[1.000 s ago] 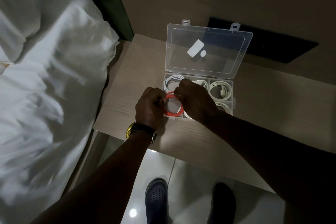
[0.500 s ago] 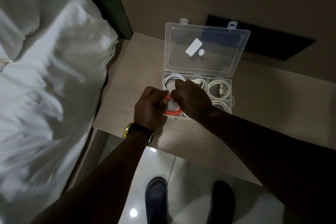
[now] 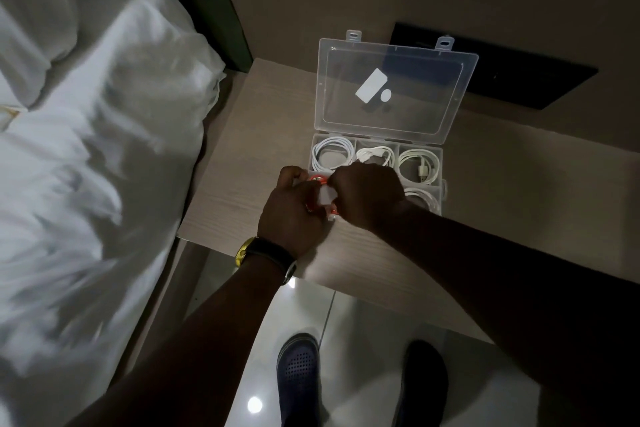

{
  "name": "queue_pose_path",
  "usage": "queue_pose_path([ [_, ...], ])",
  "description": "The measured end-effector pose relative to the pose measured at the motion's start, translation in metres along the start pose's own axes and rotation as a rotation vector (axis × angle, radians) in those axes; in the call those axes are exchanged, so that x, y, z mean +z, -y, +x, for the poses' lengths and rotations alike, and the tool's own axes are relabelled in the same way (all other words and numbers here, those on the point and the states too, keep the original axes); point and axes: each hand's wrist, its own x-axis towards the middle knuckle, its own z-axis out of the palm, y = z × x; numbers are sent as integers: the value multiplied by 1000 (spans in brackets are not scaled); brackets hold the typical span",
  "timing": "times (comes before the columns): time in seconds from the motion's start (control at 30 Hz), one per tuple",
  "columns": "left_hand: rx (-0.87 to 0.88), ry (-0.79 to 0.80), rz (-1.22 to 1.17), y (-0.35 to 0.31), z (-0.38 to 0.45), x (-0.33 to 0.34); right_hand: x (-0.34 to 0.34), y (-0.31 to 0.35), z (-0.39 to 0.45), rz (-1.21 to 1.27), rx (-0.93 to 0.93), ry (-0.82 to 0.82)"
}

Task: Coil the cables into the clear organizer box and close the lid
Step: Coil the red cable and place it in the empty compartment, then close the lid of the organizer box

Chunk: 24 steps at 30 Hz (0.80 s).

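A clear organizer box [image 3: 442, 180] stands on a pale wooden table [image 3: 242, 184], its lid [image 3: 394, 90] upright and open. White coiled cables fill the back compartments: one at the left [image 3: 332, 154], one in the middle [image 3: 375, 153], one at the right [image 3: 419, 166]. Another white coil [image 3: 424, 199] shows at the front right. My left hand [image 3: 292, 215] and my right hand [image 3: 367, 194] meet over the front left compartment, both pinching an orange coiled cable [image 3: 318, 178], mostly hidden under them. A white plug end [image 3: 326, 198] shows between my fingers.
A bed with rumpled white sheets [image 3: 86, 166] fills the left side, close to the table's left edge. A black panel [image 3: 512, 80] sits on the wall behind the box. My two shoes [image 3: 299, 378] stand on glossy floor tiles below the table's front edge.
My hands have closed more tightly together over the orange cable, and less of the coil shows. A white plug end has appeared between my fingers. The box and lid have not moved.
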Motion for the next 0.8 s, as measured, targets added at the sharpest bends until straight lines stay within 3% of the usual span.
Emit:
queue_pose_path([
  [0.13, 18, 85, 165, -6, 3, -1, 9, 3, -15, 26, -50, -12],
  [0.3, 93, 90, 73, 4, -4, -7, 16, -15, -27, 215, 25, -134],
  [0.4, 92, 6, 48, 10, -8, -8, 15, -25, -32, 304, 85, -217],
  [0.47, 81, -65, -7, 3, -2, -11, 3, -36, -33, 546, 211, -352],
  [0.57, 38, -152, -107, -12, 37, -12, -24, -78, -19, 847, 468, -743],
  [0.6, -19, -159, -184, -18, 56, -12, -34, -94, -13, 965, 572, -821],
  [0.67, -220, -96, -496, -35, 96, -19, -52, -117, -3, 1245, 666, -823],
  [0.73, -327, -39, -742, -52, 123, -28, -61, -122, -5, 1419, 600, -745],
  [0.8, -306, -71, -853, -60, 124, -35, -64, -119, -22, 1472, 525, -705],
])
